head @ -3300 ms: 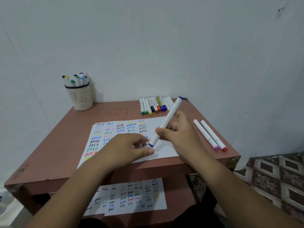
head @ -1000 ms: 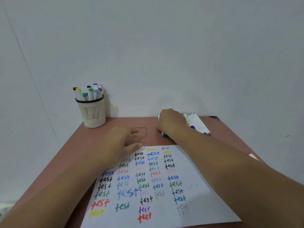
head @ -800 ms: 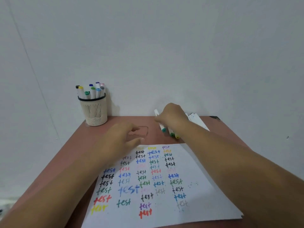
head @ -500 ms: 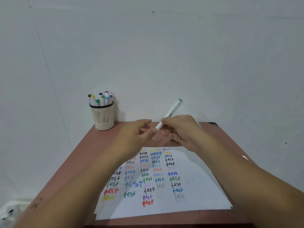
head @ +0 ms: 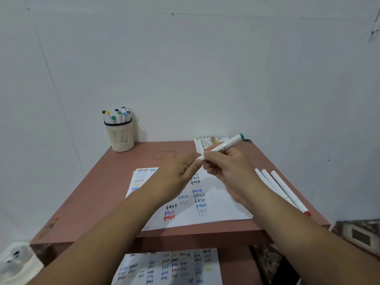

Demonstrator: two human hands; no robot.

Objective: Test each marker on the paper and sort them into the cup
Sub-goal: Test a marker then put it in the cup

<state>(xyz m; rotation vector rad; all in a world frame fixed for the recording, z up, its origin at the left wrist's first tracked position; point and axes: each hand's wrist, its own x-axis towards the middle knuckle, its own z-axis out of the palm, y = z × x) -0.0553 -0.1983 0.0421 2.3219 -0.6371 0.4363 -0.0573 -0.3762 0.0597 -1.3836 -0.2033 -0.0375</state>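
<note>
Markers point(head: 117, 115) already fill my cup point(head: 120, 134) at ten o'clock; my right hand point(head: 228, 169) pinches a green-capped marker point(head: 223, 146), left hand point(head: 176, 171) fingers pinching its near end, while a row point(head: 207, 141) at one o'clock waits untested.

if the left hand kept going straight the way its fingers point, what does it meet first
The left hand points right and slightly away, so it would first meet the near end of the green-capped marker held in the right hand; it looks nearly touching, though depth is unclear.

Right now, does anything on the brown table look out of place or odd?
Little stands out. Three white markers lie apart at the right edge of the brown table, away from the row of markers by the wall. A faint outline mark shows on the tabletop.
</note>
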